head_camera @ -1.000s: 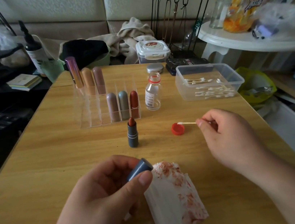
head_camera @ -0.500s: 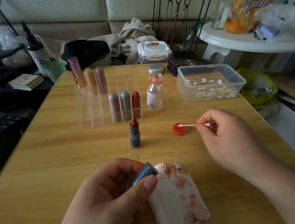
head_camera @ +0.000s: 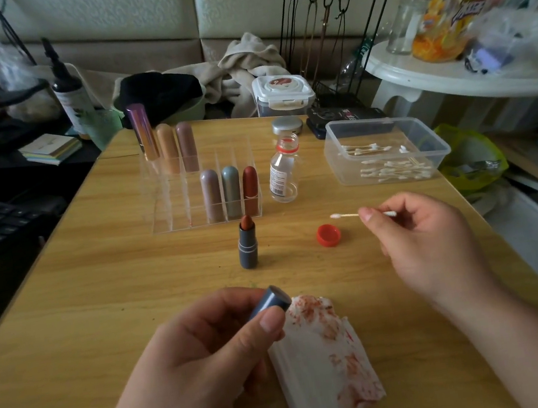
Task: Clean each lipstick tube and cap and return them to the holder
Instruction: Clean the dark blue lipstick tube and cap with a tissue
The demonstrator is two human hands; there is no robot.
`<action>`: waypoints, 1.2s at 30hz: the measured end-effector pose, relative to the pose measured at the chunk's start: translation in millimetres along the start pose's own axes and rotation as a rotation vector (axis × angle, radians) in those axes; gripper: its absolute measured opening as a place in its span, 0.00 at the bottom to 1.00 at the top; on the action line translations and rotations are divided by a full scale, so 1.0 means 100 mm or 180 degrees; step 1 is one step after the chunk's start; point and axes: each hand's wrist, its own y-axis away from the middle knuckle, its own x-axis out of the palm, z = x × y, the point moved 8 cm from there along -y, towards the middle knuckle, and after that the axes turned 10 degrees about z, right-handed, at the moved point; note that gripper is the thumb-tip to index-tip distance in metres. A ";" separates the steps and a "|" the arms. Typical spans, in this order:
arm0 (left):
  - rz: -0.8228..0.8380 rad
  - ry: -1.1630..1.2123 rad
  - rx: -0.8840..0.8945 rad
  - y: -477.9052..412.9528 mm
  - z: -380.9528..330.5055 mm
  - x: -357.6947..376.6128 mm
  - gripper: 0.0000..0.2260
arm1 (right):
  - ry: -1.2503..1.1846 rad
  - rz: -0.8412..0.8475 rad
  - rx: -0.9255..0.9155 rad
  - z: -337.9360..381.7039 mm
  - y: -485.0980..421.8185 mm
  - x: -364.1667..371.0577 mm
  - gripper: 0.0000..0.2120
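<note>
An uncapped grey lipstick tube (head_camera: 248, 245) is standing upright on the table (head_camera: 101, 296) just in front of the clear holder (head_camera: 172, 214), showing its reddish-brown bullet. Its grey cap (head_camera: 272, 300) is lying tilted in the left hand (head_camera: 210, 360), pinched between thumb and fingers. Three front-row lipsticks (head_camera: 232, 191) and three back-row lipsticks (head_camera: 168, 147) are standing capped in the holder.
</note>
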 end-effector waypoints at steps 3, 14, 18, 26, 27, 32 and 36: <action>0.0002 -0.0034 -0.0069 0.00 0.00 0.01 0.23 | -0.0712 -0.0239 0.0130 -0.14 -0.04 -0.01 0.06; 0.0089 0.0284 -0.0341 -0.03 -0.05 0.10 0.22 | -0.0764 -0.0070 -0.0002 -0.14 -0.08 0.12 0.02; -0.0001 0.0358 -0.0070 -0.03 -0.07 0.06 0.18 | -0.0888 -0.0071 -0.0275 0.05 0.00 0.04 0.03; 0.0516 0.0593 0.0433 -0.01 -0.07 0.04 0.17 | -0.2085 0.0622 -0.1316 0.79 0.62 -0.01 0.08; 0.0537 0.0670 0.0443 -0.01 -0.05 0.06 0.19 | -0.2116 0.0579 -0.1309 0.78 0.65 -0.01 0.08; 0.0863 0.1781 0.0243 -0.05 0.06 0.26 0.19 | -0.1948 0.0508 -0.1465 0.82 0.78 0.00 0.04; 0.1108 0.2059 0.0152 -0.07 0.09 0.34 0.18 | -0.1582 0.0293 -0.1702 0.90 0.91 0.01 0.04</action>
